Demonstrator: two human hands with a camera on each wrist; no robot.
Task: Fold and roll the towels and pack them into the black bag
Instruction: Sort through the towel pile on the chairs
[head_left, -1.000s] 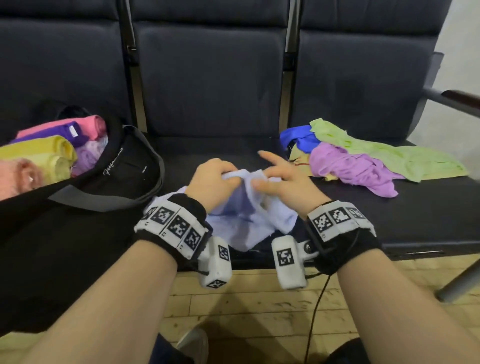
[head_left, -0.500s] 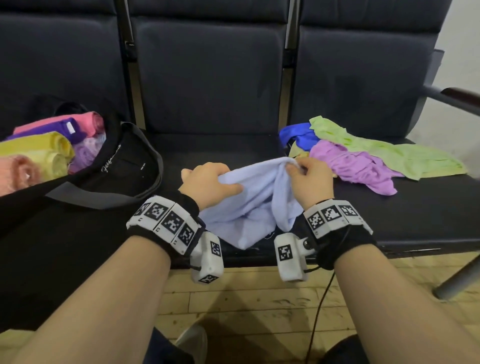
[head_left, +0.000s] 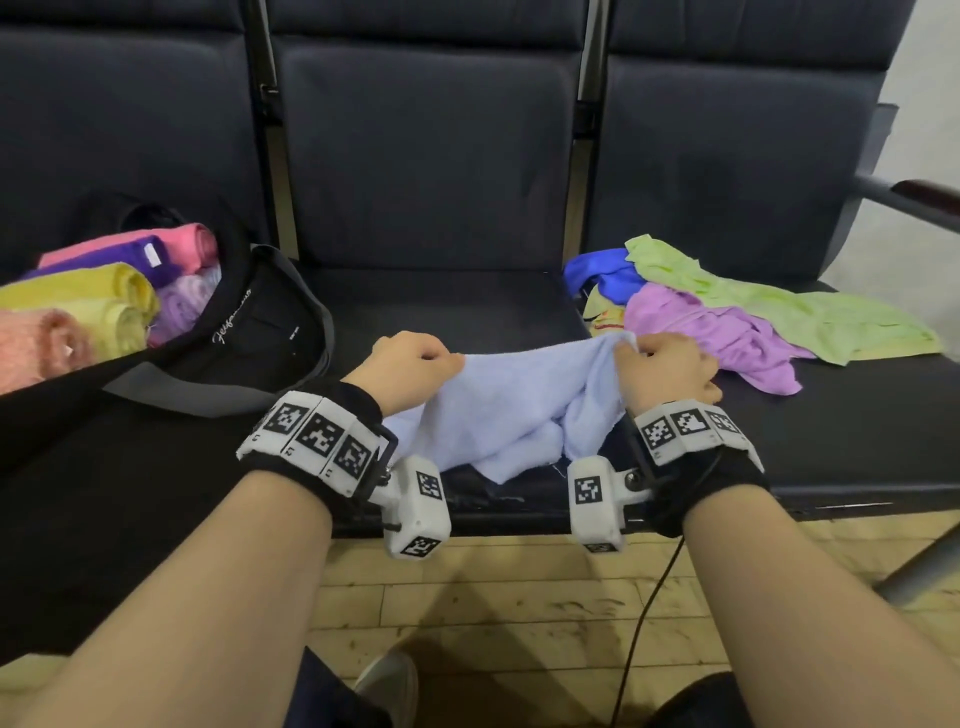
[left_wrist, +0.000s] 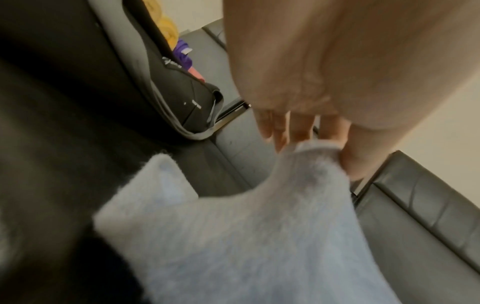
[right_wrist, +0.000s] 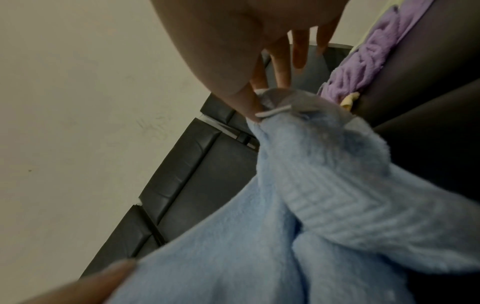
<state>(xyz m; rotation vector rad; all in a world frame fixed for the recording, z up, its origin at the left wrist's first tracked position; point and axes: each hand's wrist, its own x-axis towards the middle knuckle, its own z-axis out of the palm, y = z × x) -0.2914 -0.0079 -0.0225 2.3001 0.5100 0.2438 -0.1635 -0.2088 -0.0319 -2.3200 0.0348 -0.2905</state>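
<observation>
Both hands stretched a light blue towel (head_left: 511, 402) over the middle seat of a row of dark padded chairs (head_left: 426, 171).

The left hand (head_left: 402, 371) pinched one upper corner of the towel, and the right hand (head_left: 665, 366) was clamped on the other between thumb and fingers, so the top edge ran between them and the rest sagged onto the seat's front edge. The black bag (head_left: 249, 343) lay open on the left seat, just beside the left hand, with rolled pink, purple, yellow and lilac towels (head_left: 98, 291) packed inside. On the right seat sat a loose heap of unfolded cloths (head_left: 727, 312), green, violet and deep blue, near the right hand. A pale wall (right_wrist: 91, 102) rose behind the chairs, and worn wooden floorboards (head_left: 519, 613) lay below the seat.
</observation>
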